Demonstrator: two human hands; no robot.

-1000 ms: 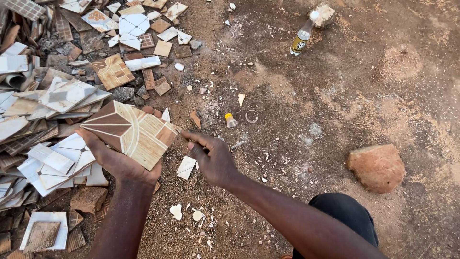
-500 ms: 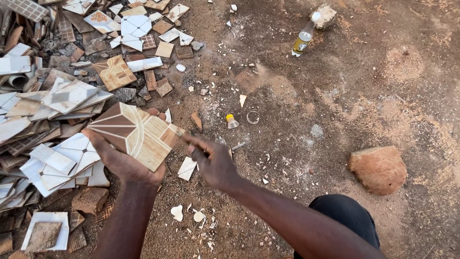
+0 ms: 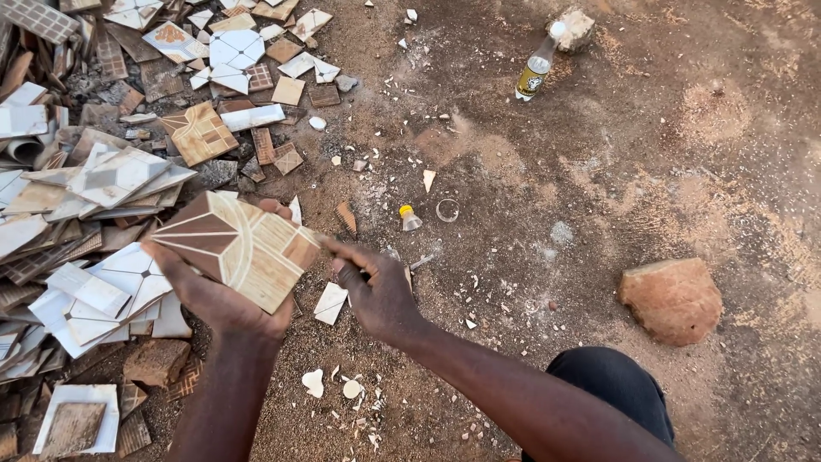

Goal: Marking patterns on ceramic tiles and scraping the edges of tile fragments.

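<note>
To the left of your hands lies a big heap of broken tiles (image 3: 77,222), slabs overlapping and tilted, spreading away from you toward the top left. Under everything is bare dirt ground (image 3: 599,171), littered with small chips. Well off to the right of your right hand sits a reddish stone (image 3: 673,299).

Your left hand (image 3: 218,299) is spread flat under a brown and cream patterned tile (image 3: 239,244), palm up, fingers along its near edge, so the tile rests tilted above the ground with its face toward you. Your right hand (image 3: 376,287) is closed beside the tile's right corner, gripping something thin and dark; I cannot tell what it is. The two hands are close but apart, with the tile bridging most of the gap.

Just below your right hand lies a small white shard (image 3: 330,303) on the dirt. Beyond that hand stand a small yellow-topped cap (image 3: 410,218) and a clear ring (image 3: 447,210). Far ahead, a bottle (image 3: 537,67) lies near another stone.
</note>
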